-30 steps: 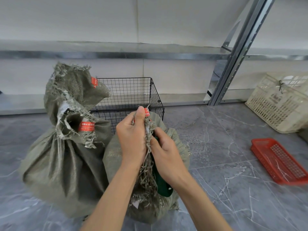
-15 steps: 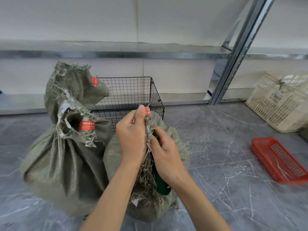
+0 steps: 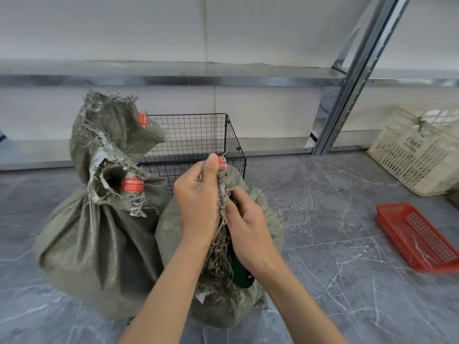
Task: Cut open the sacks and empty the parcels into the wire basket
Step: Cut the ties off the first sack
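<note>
Two grey-green woven sacks stand on the floor in front of a black wire basket (image 3: 198, 135). The larger sack (image 3: 99, 234) on the left is tied with a red tape band (image 3: 133, 186). The smaller sack (image 3: 173, 234) is under my hands. My left hand (image 3: 198, 202) grips its frayed, gathered neck near a red tie (image 3: 221, 163). My right hand (image 3: 244, 227) is curled round a dark green tool (image 3: 242, 271) pressed against the neck. The tool's tip is hidden by my fingers.
A red plastic tray (image 3: 419, 237) lies on the grey stone floor at the right. A cream plastic crate (image 3: 414, 150) sits behind it. A metal shelf upright (image 3: 347, 95) and low shelving run along the white wall behind the basket.
My hands and the sack neck have shifted only slightly; the grip is the same.
</note>
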{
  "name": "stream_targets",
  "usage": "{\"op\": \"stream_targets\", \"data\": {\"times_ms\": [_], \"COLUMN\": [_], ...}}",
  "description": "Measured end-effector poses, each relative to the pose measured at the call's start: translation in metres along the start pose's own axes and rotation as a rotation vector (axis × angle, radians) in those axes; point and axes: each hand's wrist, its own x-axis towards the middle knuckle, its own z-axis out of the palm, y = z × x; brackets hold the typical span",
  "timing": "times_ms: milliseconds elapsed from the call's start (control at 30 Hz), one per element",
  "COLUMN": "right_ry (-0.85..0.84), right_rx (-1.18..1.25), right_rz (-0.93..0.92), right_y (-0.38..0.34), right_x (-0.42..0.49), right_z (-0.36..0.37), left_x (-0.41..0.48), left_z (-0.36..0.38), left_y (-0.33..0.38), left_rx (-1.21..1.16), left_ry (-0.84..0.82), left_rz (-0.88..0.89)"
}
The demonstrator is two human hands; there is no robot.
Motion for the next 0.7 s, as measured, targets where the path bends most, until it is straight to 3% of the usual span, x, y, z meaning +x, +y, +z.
{"op": "stream_targets", "data": {"times_ms": [400, 533, 700], "right_ry": [0.029, 0.159, 0.142], "right_rx": [-0.012, 0.098, 0.087], "right_rz": [0.013, 0.121, 0.139], "right_y": [-0.0019, 0.0025, 0.0035], "right_x": [-0.0005, 0.0008, 0.0037], "right_z": [0.0032, 0.0068, 0.0085], "left_x": [0.0009, 0.0055, 0.0055], "left_z": [-0.0016, -0.0013, -0.0010], "left_y": [0.0009, 0.0029, 0.0042], "left_rx": [0.001, -0.141, -0.093], "left_ry": [0.000, 0.263, 0.220], "left_rz": [0.000, -0.121, -0.096]}}
